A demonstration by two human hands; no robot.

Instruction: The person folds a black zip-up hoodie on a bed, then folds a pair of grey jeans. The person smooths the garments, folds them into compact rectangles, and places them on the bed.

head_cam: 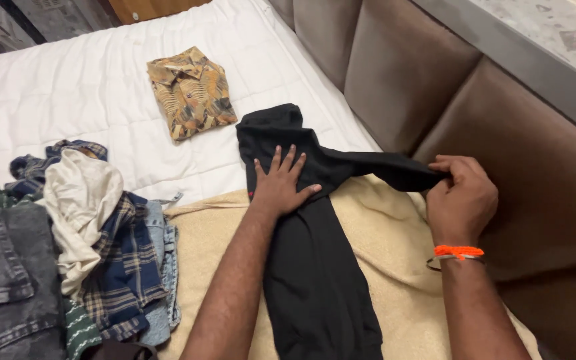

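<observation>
While the left hand (280, 184) lies flat with fingers spread on the black garment (315, 267), the right hand (460, 197) pinches the end of its sleeve (388, 170), pulled out toward the bed's right edge by the brown padded headboard (435, 80). The garment lies on a beige blanket (395, 267). A folded patterned shirt (191, 92) rests farther up on the white quilt (68, 93), and a heap of clothes (68, 253) sits by the left edge.
</observation>
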